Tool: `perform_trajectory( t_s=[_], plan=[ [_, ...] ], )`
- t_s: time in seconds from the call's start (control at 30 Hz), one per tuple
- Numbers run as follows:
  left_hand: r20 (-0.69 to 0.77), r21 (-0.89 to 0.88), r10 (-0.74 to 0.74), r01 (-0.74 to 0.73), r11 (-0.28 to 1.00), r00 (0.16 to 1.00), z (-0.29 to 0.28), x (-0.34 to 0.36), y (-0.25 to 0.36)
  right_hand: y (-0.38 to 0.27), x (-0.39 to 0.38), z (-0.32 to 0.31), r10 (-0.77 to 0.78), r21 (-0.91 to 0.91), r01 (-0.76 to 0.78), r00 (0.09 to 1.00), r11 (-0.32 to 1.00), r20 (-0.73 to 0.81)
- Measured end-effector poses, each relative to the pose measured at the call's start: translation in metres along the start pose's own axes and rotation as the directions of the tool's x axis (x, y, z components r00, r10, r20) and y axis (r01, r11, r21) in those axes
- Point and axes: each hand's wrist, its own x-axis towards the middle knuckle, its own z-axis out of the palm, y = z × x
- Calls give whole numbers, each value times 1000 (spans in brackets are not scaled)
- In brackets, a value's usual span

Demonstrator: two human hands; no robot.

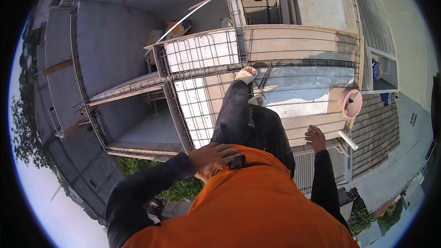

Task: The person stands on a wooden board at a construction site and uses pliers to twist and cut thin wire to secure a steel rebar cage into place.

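Orange shirt (250,197) against left hand (212,157)

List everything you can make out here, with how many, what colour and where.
Steel bars: many, dark, over the boards
Boards: several, tan and whitish, around centre
Hand tool: one, dark, beside the forward foot
Bucket: one, pink, at the boards' right end
Tube: one, white, below the bucket
Strip: one, white, slanting upper left
Tiled roof: one, grey-brown, right
Trees: several, green, left and lower edges
Footwear: two, off-white, centre
Trousers: one pair, dark, centre
Top: one, orange, lower centre
Left-hand fingers: bare, at the waist
Right-hand fingers: bare, left of the tube
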Motion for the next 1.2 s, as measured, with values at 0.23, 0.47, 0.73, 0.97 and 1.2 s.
perform_trajectory(
  t_s=[0.23,0.47,0.73,0.97,1.2],
  plan=[
    [-116,-80,-172,163,983,978,58,-16,26,-80,53,23,-187,-273,204,978,940,89],
    [-515,-538,-743,514,669,428,117,-14,-85,1,174,74,-90,-395,129,989,909,116],
    [-211,-694,-805,495,523,555,181,188,-163,71,362,228,-214,-491,309,947,814,241],
    [-319,-554,-744,522,649,587,159,246,-199,97,588,298,-291,-597,274,954,754,71],
    [-291,-738,-829,439,512,478,166,247,-198,127,679,348,-171,-601,15,964,799,-204]
  ],
)
